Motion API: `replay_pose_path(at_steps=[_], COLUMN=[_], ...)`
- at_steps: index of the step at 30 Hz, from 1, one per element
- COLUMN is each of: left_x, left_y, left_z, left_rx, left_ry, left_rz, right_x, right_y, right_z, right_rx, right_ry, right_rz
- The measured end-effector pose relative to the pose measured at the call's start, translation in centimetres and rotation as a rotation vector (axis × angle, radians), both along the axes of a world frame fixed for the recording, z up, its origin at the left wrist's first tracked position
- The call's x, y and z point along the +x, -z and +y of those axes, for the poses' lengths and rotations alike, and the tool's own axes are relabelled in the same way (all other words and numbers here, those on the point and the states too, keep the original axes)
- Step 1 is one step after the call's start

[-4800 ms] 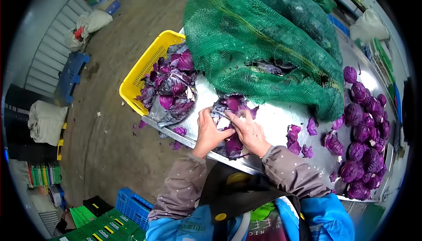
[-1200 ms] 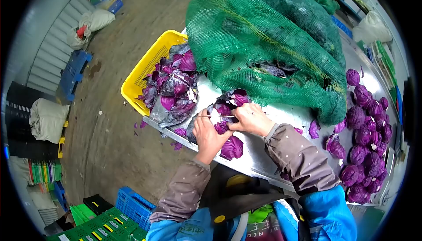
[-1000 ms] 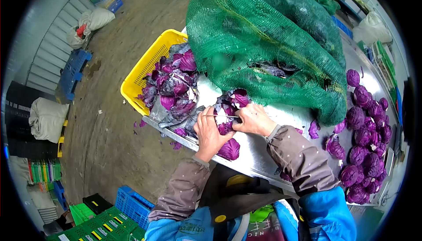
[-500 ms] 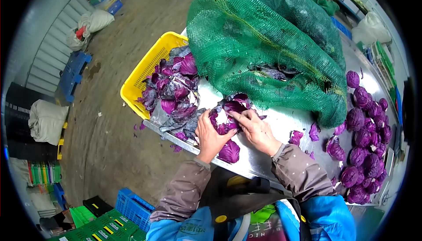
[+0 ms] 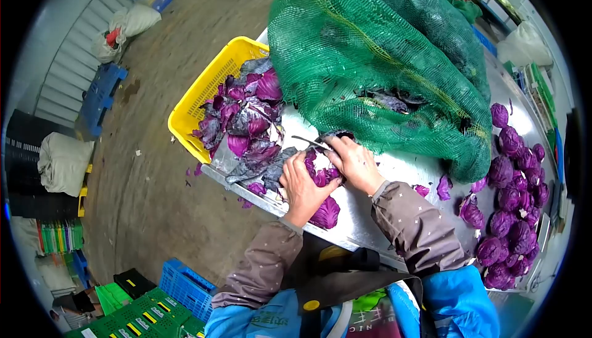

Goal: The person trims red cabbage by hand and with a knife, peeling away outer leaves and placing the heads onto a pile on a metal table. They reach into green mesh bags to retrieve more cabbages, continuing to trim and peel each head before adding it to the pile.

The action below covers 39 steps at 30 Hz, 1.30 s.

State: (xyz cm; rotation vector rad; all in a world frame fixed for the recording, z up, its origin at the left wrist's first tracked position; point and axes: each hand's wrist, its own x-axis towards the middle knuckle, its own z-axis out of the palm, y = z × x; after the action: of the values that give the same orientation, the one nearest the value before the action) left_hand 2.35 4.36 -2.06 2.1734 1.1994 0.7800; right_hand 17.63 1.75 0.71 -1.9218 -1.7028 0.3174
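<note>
Red cabbage head [image 5: 322, 166] on the metal tabletop [image 5: 394, 171], near the edge closest to the person; pale cut area faces up. Left hand [image 5: 302, 187]: grip closed around the near left side of the head, fingers and thumb curved against the leaves. Right hand [image 5: 356, 164]: grip closed on a knife [image 5: 306, 141], thin dark blade extending toward the person's left, over the far side of the head. How the fingers wrap the handle: cannot tell, hidden from where I stand.

Loose purple leaf piece [image 5: 326, 213] just below the hands, on the near side. Dull outer leaves [image 5: 262, 170] lie to the left of the left hand, beside the yellow basket [image 5: 200, 94], which is tilted and holds a heap of purple leaves [image 5: 250, 113]. Large green mesh sack [image 5: 382, 48] beyond the hands; dark contents show through an opening. Cluster of trimmed cabbages [image 5: 515, 199] at the person's right, several touching. Small leaf scraps [image 5: 444, 187] lie between cluster and right hand.
</note>
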Motion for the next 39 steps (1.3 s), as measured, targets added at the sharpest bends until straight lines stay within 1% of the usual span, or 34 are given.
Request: replay_pose_path(at_steps=[1, 2, 3, 5, 6, 7, 8, 9, 10, 11, 12, 13, 14, 15, 16, 17, 19, 20, 21, 23, 24, 25, 27, 28, 29, 31, 33, 34, 35, 37, 39], left_x=[-0.1, 0.0, 0.3, 0.2, 0.3, 0.5, -0.4, -1.5, -2.0, -2.9, -3.5, -3.5, -3.7, -4.0, -4.4, -4.7, -4.2, -3.6, -3.1, -2.3, -2.1, -1.7, -1.4, -1.3, -1.1, -0.6, -0.6, -0.6, -0.5, -0.2, -0.1], left_y=[0.0, 0.0, -0.1, 0.0, -0.3, -0.7, 0.4, 1.3, 1.3, 1.4, 1.8, 0.8, -0.4, -1.5, -1.9, -1.8, -0.4, -0.5, -0.1, -0.8, -1.3, -1.6, -0.7, -0.6, -0.6, -0.2, 0.4, 0.5, 0.5, 0.0, 0.0], left_z=[-0.4, -0.6, -0.4, -0.8, -1.1, -1.1, -2.0, -2.8, -2.5, -2.8, -2.2, -1.4, -1.3, -1.5, -1.9, -2.2, -2.6, -2.5, -2.3, -2.3, -2.8, -3.3, -3.7, -3.7, -3.6, -3.4, -3.4, -3.4, -3.4, -3.6, -3.6], left_rx=[-0.005, 0.035, 0.084, 0.058, 0.074, 0.101, 0.231, 0.308, 0.293, 0.258, 0.180, 0.108, 0.141, 0.170, 0.062, -0.026, -0.250, -0.288, -0.327, -0.320, -0.224, -0.126, -0.084, -0.100, -0.110, -0.095, -0.074, -0.063, -0.065, -0.014, -0.007], left_ry=[0.000, 0.003, 0.007, 0.011, 0.017, 0.022, 0.102, 0.203, 0.235, 0.264, 0.246, 0.228, 0.174, 0.119, 0.114, 0.120, 0.024, -0.023, -0.072, -0.055, -0.006, 0.042, 0.044, 0.039, 0.034, 0.030, 0.011, 0.019, 0.017, 0.028, 0.035], left_rz=[0.004, 0.010, 0.011, 0.004, 0.048, 0.085, 0.110, 0.071, 0.019, -0.026, 0.000, 0.028, 0.129, 0.232, 0.219, 0.139, -0.124, -0.140, -0.183, -0.128, -0.042, 0.043, 0.014, 0.012, 0.006, -0.013, 0.003, 0.014, 0.019, 0.009, -0.003], right_x=[0.0, 0.2, 0.6, 0.9, 1.2, 1.8, 3.1, 4.5, 4.1, 3.8, 3.4, 3.4, 3.2, 3.3, 3.3, 3.2, 2.1, 1.8, 1.5, 3.1, 4.0, 3.9, 3.3, 2.6, 2.0, -0.5, -2.3, -2.5, -2.4, -1.8, -0.7], right_y=[0.3, 0.0, 0.0, 0.1, -0.4, 1.4, 3.1, 4.2, 3.9, 3.9, 3.7, 2.5, 1.6, 1.3, 1.3, 1.2, 0.3, -0.1, -0.4, 0.3, 0.5, 0.1, -1.0, -2.0, -2.2, -2.5, -3.0, -3.2, -2.9, -2.6, -3.7], right_z=[0.0, 0.4, 1.1, 1.3, 1.5, 1.5, 1.0, 0.6, 0.0, -0.5, -1.5, -1.8, -2.5, -3.4, -4.3, -5.0, -6.6, -7.3, -8.1, -9.1, -9.4, -9.6, -9.8, -9.5, -9.5, -9.3, -8.7, -8.2, -7.8, -6.6, -5.4], right_rx=[0.040, -0.044, -0.036, -0.149, -0.207, -0.082, -0.126, -0.167, -0.084, -0.094, -0.152, -0.190, -0.145, -0.145, -0.154, -0.162, -0.183, -0.156, -0.146, -0.343, -0.375, -0.287, -0.004, -0.073, 0.017, -0.037, -0.116, -0.062, -0.064, 0.042, -0.007], right_ry=[0.036, 0.060, 0.064, 0.067, 0.092, 0.175, 0.215, 0.256, 0.281, 0.286, 0.282, 0.277, 0.288, 0.291, 0.315, 0.340, 0.359, 0.337, 0.331, 0.372, 0.380, 0.426, 0.358, 0.274, 0.087, -0.060, -0.034, -0.023, -0.025, 0.053, 0.100], right_rz=[0.074, 0.099, 0.097, 0.123, 0.125, 0.090, 0.075, 0.062, 0.062, 0.070, 0.178, 0.275, 0.338, 0.309, 0.405, 0.501, 0.554, 0.579, 0.573, 0.376, 0.208, 0.129, -0.082, 0.010, 0.082, -0.028, -0.087, -0.133, -0.128, -0.145, -0.138])
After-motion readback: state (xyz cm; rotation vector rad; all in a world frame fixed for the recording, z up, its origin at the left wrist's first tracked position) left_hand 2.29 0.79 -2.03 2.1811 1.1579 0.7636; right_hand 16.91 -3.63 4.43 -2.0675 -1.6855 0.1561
